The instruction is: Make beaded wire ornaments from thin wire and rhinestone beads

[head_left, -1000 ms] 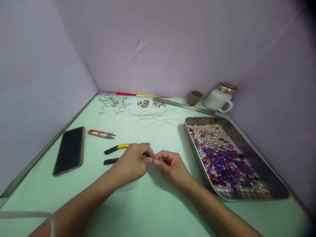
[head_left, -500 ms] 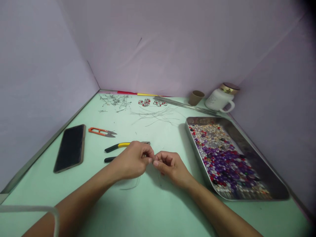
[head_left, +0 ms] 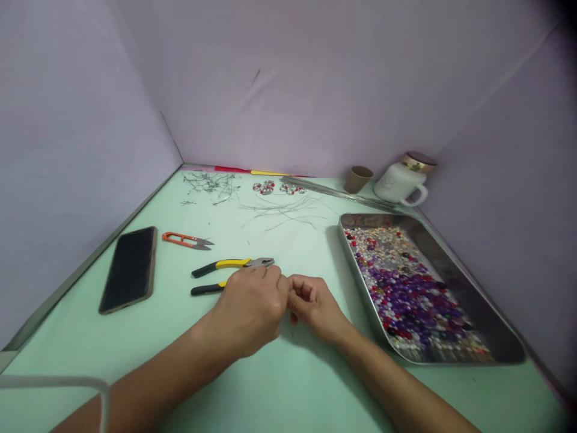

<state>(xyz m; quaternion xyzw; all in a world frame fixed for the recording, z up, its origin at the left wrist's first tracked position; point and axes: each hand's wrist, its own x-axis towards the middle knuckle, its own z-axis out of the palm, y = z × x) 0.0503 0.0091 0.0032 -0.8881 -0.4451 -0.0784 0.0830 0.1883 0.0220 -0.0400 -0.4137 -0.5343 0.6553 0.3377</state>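
Seemingly at close fingertip work, with left hand [head_left: 255, 307] just beside right hand [head_left: 315, 304], over worktop [head_left: 279, 385], near pliers [head_left: 232, 263], left of bead tray [head_left: 478, 307] | grip: curled in both; cannot tell whether clamped, any piece hidden between fingers | next: probably calls for steady, matched pressure

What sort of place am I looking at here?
Probably a beadwork bench: a rectangular metal tray of purple and red beads, a bundle of thin grey wires, and black-and-yellow metal pliers lie on a pale green tabletop.
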